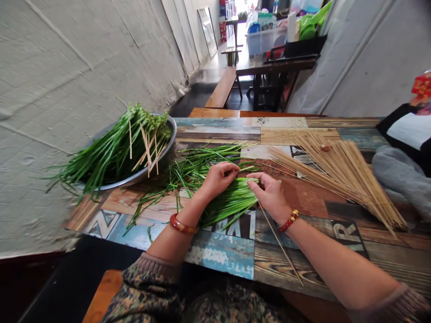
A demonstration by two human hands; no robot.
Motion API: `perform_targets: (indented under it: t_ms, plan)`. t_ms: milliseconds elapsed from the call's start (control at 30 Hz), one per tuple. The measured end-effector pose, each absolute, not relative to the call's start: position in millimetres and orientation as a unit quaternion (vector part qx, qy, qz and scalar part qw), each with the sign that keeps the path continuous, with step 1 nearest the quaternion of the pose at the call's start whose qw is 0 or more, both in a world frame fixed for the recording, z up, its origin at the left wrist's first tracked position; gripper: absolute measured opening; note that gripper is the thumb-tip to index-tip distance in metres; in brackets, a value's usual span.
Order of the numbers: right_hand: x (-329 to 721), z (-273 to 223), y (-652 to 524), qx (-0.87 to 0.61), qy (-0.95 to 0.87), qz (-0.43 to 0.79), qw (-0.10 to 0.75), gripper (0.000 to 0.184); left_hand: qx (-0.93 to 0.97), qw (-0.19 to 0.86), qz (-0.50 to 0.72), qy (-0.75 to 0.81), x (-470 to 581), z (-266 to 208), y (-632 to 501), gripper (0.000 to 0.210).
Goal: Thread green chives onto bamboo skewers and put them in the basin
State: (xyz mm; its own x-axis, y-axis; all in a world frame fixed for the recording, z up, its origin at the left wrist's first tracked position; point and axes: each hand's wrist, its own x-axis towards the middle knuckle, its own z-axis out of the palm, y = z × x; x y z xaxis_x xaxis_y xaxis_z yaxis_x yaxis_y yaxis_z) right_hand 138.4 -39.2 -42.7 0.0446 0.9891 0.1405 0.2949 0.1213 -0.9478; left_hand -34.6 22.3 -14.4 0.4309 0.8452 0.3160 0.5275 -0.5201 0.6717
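My left hand (220, 177) rests over a row of green chives (232, 202), its thumb and fingertips pinched together at the pale cut ends. Close beside it, my right hand (271, 195) has thumb and fingers closed on the ends of the same row. A thin bamboo skewer (280, 242) runs from under my right hand toward the table's front edge. Whether its far end passes into the chives is hidden. Behind and left of my hands lie more loose chives (188, 168).
On the left, a metal bowl (171, 137) holds a heap of chives with several skewers on top. Many bamboo skewers (357, 179) lie fanned out on the right of the patterned table (222, 255). Beyond are a grey plastic bag (400, 172) and a bench (222, 87).
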Motion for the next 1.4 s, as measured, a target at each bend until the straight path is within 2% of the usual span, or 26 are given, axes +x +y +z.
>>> perform_targets:
  t_ms: [467,1400]
  plan:
    - [139.4,-48.1,-39.8,-0.554,-0.551,0.402,0.477,0.027,0.810,0.301,0.323,0.387,-35.4,-13.7,17.9,0.012]
    - [139.6,-50.5,-38.0,-0.531,-0.527,0.458,0.481,0.027,0.817,0.305,0.313,0.376,-33.8,-14.1,15.5,0.015]
